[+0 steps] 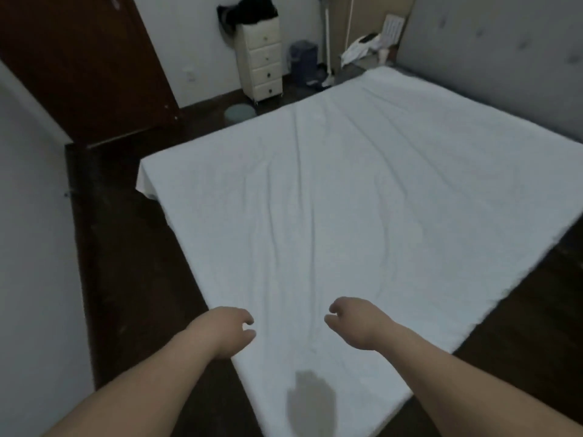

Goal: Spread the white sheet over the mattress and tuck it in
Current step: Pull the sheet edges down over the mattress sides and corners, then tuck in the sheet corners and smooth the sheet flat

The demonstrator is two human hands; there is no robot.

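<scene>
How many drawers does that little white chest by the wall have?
4, stacked vertically in the white chest against the far wall, each with a knob. Dark clothes on top may hide more.

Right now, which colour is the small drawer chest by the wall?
Cream, with dark knobs: the drawer chest, head view.

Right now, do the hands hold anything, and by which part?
Nothing is held. The left hand and right hand hover, fingers loosely curled, above the white sheet.
</scene>
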